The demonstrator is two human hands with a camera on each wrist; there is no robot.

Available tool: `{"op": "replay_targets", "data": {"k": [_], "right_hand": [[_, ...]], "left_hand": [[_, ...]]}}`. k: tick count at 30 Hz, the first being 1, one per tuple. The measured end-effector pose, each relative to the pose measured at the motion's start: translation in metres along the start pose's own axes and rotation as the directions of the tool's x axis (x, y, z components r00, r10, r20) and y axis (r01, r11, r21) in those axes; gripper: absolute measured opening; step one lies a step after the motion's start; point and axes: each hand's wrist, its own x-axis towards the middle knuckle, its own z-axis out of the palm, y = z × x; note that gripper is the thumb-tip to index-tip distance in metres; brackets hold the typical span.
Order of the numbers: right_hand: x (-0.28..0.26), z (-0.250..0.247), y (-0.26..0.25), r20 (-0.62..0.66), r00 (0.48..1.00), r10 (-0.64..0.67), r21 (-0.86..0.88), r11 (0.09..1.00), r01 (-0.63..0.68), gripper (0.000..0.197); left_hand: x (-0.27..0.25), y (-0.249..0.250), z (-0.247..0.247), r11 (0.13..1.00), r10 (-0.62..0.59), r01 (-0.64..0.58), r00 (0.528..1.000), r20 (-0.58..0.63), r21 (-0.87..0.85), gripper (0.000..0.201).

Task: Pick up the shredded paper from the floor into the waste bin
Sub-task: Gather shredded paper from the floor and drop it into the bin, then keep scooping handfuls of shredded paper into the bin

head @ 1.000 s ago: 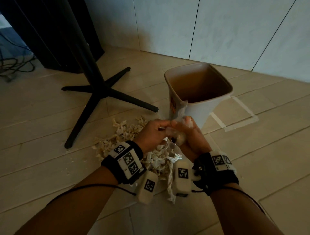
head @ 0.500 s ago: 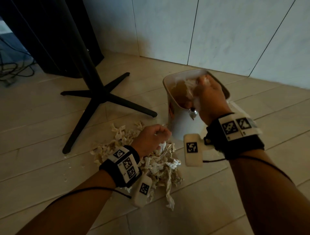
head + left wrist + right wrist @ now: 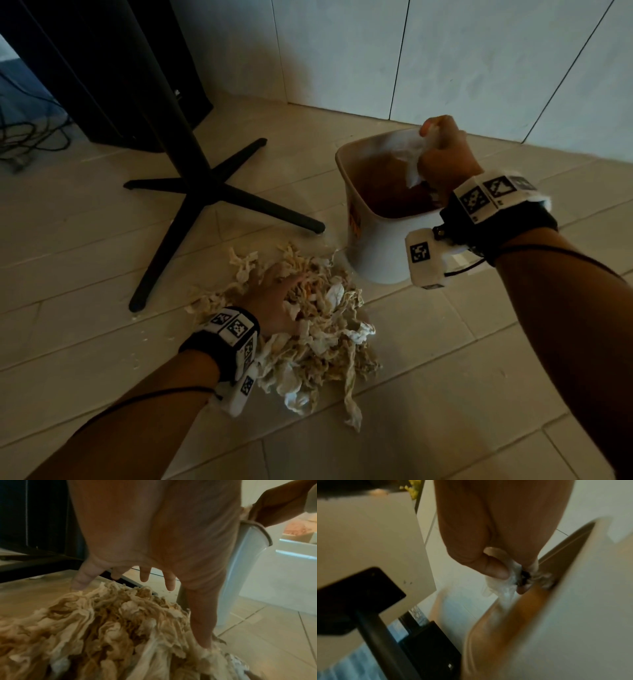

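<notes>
Black stand (image 3: 202,181) with four flat legs at far left of the floor (image 3: 85,291), dark cabinet (image 3: 113,68) behind it by the wall. Just right of the stand's near leg: pile of shredded paper (image 3: 318,329) on the floor, touching or nearly touching the base of the bin. Left hand (image 3: 274,301) lies palm-down on the pile, fingers (image 3: 84,577) spread and fairly straight, tips at the strips, thumb pressed into the near-right side; nothing gripped. Right of the pile, waste bin (image 3: 380,246) stands upright near the wall, white outside, brown inside; contents not visible past the hand. Right hand (image 3: 442,157) is over the bin's far-right rim, fingers curled round a wad of white paper (image 3: 412,154) that hangs down into the opening. Right wrist view is blurred but shows thumb and fingers (image 3: 494,568) pinching the wad.
</notes>
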Motion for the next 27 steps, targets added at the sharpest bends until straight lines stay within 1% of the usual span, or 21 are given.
{"op": "replay_targets", "data": {"k": [2,3,4,6,8,9,12,14,16,17,19,20,22,23,24,25,27], "right_hand": [[-0.001,0.005,0.009,0.012,0.999,-0.050,-0.074,0.996,0.051,0.036],[-0.003,0.007,0.012,0.021,0.997,-0.079,-0.082,0.993,0.080,0.039],[-0.006,0.009,0.014,0.028,0.994,-0.104,-0.094,0.990,0.107,0.043],[-0.010,0.013,0.020,0.036,0.990,-0.133,-0.152,0.979,0.137,0.049],[-0.012,0.016,0.024,0.036,0.991,-0.128,-0.204,0.970,0.132,0.055],[-0.013,0.017,0.025,0.045,0.991,-0.122,-0.229,0.965,0.130,0.059],[-0.017,0.017,0.022,0.106,0.991,-0.079,-0.320,0.941,0.109,0.074],[-0.020,0.016,0.014,0.135,0.989,-0.052,-0.318,0.944,0.093,0.084],[-0.025,0.016,0.006,0.124,0.990,-0.064,-0.291,0.952,0.098,0.092],[-0.029,0.017,0.001,0.107,0.989,-0.105,-0.272,0.953,0.131,0.091],[-0.041,0.020,-0.011,0.044,0.970,-0.239,-0.202,0.949,0.243,0.080],[-0.048,0.024,-0.017,-0.006,0.951,-0.308,-0.149,0.941,0.304,0.070],[-0.067,0.035,-0.032,-0.100,0.895,-0.434,-0.053,0.901,0.431,0.049],[-0.077,0.043,-0.039,-0.119,0.866,-0.485,-0.002,0.873,0.488,0.040],[-0.085,0.052,-0.043,-0.109,0.844,-0.525,0.050,0.845,0.532,0.033],[-0.091,0.062,-0.046,-0.073,0.830,-0.553,0.095,0.825,0.558,0.028],[-0.101,0.081,-0.047,0.064,0.833,-0.550,0.160,0.829,0.535,0.027]], "left_hand": [[-0.001,0.001,0.002,1.000,-0.002,0.000,0.997,0.081,0.026,0.108],[0.000,0.001,0.005,0.999,0.002,-0.005,0.996,0.092,0.038,0.106],[0.001,0.001,0.008,0.998,0.009,-0.013,0.997,0.072,0.057,0.100],[0.003,-0.001,0.016,0.994,0.047,-0.043,0.998,-0.034,0.103,0.080],[0.004,-0.003,0.022,0.990,0.104,-0.088,0.984,-0.144,0.111,0.060],[0.003,-0.004,0.023,0.988,0.124,-0.105,0.975,-0.182,0.110,0.053],[0.001,-0.007,0.016,0.990,0.131,-0.112,0.963,-0.238,0.091,0.037],[-0.001,-0.007,0.010,0.993,0.111,-0.098,0.957,-0.269,0.059,0.030],[-0.005,-0.007,0.003,0.996,0.093,-0.091,0.946,-0.310,0.022,0.025],[-0.007,-0.006,-0.002,0.995,0.089,-0.096,0.937,-0.339,-0.003,0.024],[-0.014,-0.004,-0.013,0.989,0.086,-0.128,0.911,-0.404,-0.078,0.024],[-0.017,-0.004,-0.018,0.980,0.083,-0.153,0.895,-0.439,-0.126,0.024],[-0.024,-0.003,-0.026,0.951,0.069,-0.210,0.860,-0.506,-0.229,0.026],[-0.027,-0.002,-0.029,0.933,0.059,-0.241,0.836,-0.546,-0.268,0.027],[-0.031,0.000,-0.031,0.913,0.042,-0.266,0.814,-0.579,-0.308,0.027],[-0.035,0.002,-0.034,0.893,0.023,-0.288,0.796,-0.604,-0.346,0.027],[-0.041,0.006,-0.038,0.852,0.002,-0.334,0.772,-0.635,-0.402,0.025]]}}
